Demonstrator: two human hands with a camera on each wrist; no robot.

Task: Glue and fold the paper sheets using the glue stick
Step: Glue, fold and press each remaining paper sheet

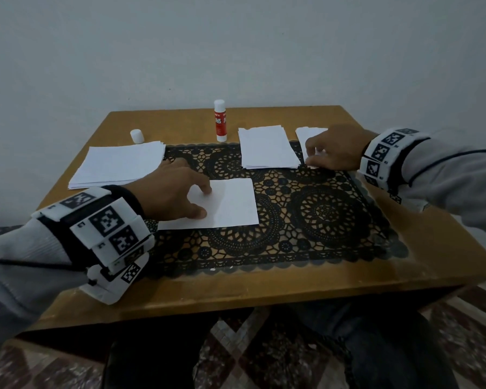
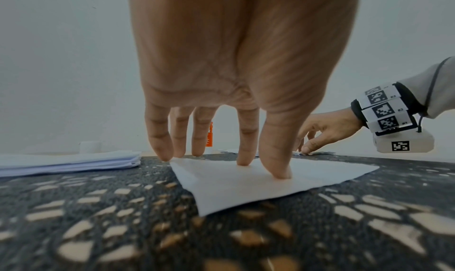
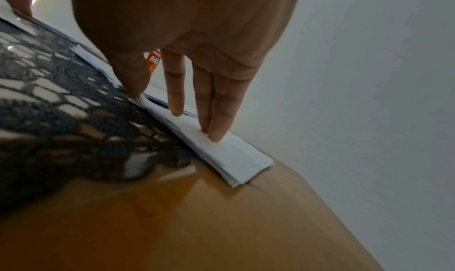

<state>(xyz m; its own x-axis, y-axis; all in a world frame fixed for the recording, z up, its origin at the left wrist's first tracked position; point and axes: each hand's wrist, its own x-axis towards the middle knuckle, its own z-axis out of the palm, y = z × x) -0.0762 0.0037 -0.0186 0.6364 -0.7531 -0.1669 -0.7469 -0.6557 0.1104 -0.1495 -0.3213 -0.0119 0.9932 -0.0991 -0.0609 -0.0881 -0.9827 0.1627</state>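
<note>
A single white sheet (image 1: 227, 203) lies on the black lace mat (image 1: 306, 220) in the middle. My left hand (image 1: 180, 192) presses it with straight fingertips (image 2: 278, 170) on its left part. At the far right, my right hand (image 1: 334, 148) rests straight fingers (image 3: 216, 131) on a small pile of folded sheets (image 3: 236, 158), thumb at the pile's near edge. The red and white glue stick (image 1: 220, 120) stands upright and uncapped at the back of the table, apart from both hands. Its white cap (image 1: 137, 135) stands to the left.
A stack of plain sheets (image 1: 118, 164) lies at the back left. Another paper stack (image 1: 267, 147) sits at the back centre-right. The wooden table (image 1: 264, 299) ends against a pale wall; its front edge is near my knees.
</note>
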